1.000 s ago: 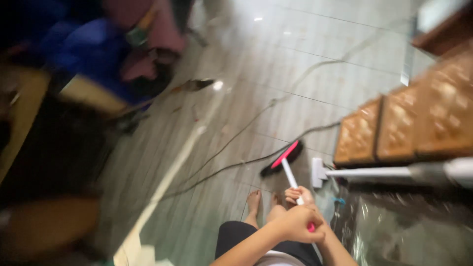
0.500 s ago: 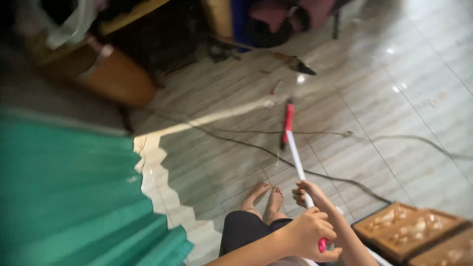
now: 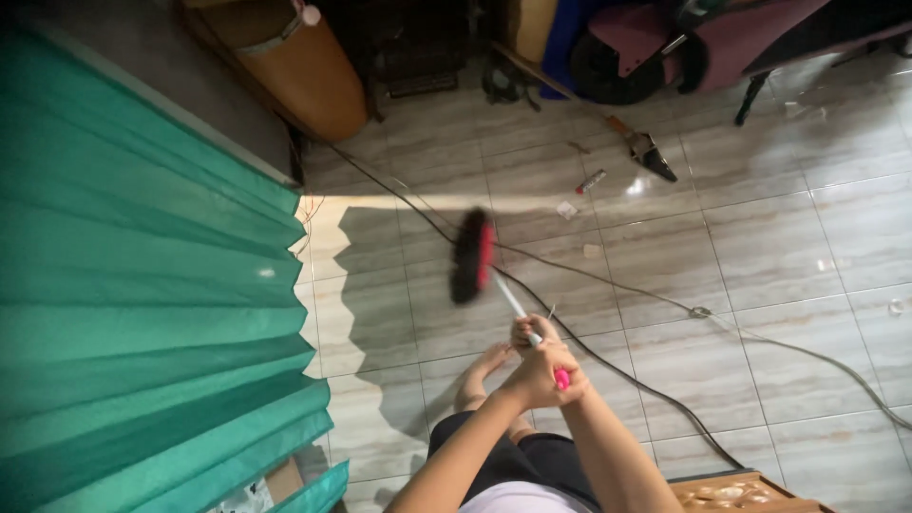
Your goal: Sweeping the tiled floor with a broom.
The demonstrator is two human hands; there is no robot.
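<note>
Both hands clamp the top end of a push broom [image 3: 494, 285]: the left hand [image 3: 540, 375] wraps the pink end-cap of the handle, and the right hand [image 3: 525, 334] closes around the white shaft just below it, the two touching one another. The broom head, pink-backed with dark bristles, sits on or just over the tiled floor [image 3: 760, 256] ahead of the person's bare feet [image 3: 489, 366], near the edge of the green pleated curtain [image 3: 142, 304]; it is blurred, so I cannot tell whether the bristles touch the tiles. Handling judgement: the thin, straight shaft looks light and stiff, and the weight likely sits low in the head, so a spread two-hand grip would give more leverage than the stacked hold at the top seen here. The smooth shaft may twist in the palm; the pink cap gives a stop for the upper hand. Bristles look soft and springy, nothing fragile. A dark cable [image 3: 617, 366] runs across the floor close beside the broom and could snag the head. Small scraps of litter [image 3: 589, 180] lie further out, near a dustpan-like tool [image 3: 651, 152]. A brown rounded container [image 3: 304, 66] stands by the curtain's far end, and a carved wooden panel [image 3: 750, 494] shows at the bottom edge.
</note>
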